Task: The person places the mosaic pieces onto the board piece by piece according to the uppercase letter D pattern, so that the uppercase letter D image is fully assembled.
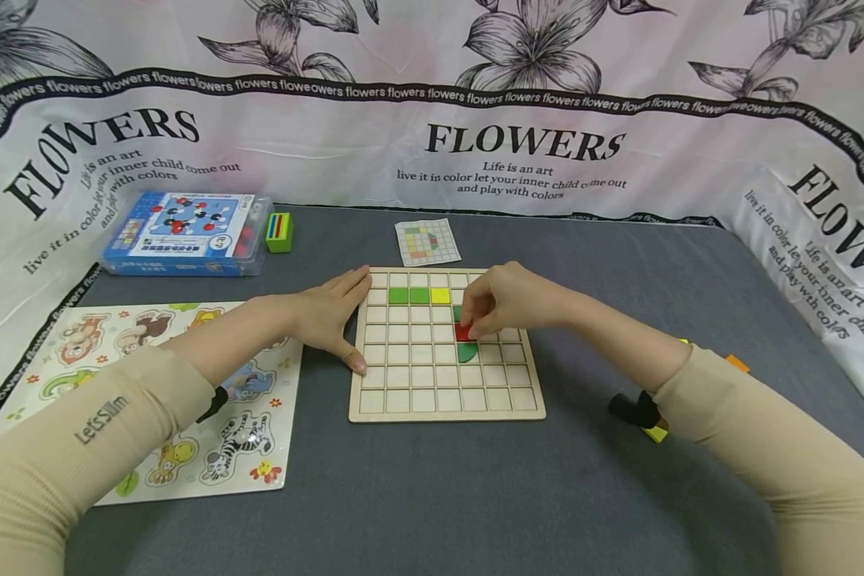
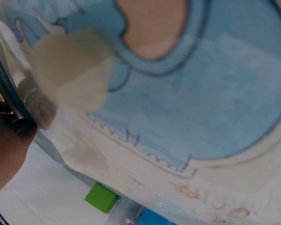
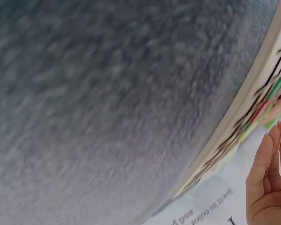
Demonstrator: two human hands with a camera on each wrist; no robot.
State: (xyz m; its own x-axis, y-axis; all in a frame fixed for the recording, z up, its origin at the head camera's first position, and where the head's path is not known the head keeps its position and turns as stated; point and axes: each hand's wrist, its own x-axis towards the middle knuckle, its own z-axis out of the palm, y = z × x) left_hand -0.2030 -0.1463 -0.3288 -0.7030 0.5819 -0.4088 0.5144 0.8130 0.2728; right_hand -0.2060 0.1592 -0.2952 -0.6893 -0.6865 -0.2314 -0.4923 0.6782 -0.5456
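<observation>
A pale wooden grid board lies flat on the table. My left hand rests at its left edge, fingers extended and thumb spread. Over the board's right part, my right hand has thumb and index fingertip at a red tile, pinching it in its cell. Directly below sits a green curved-edge tile; another green tile above is partly covered by the fingers. Two green square tiles and a yellow square tile line an upper row.
A small pattern card lies behind the board. An animal puzzle board is left, under the left forearm. Behind it stand a blue plastic-cased box and a green block. Yellow and orange pieces lie partly behind the right forearm.
</observation>
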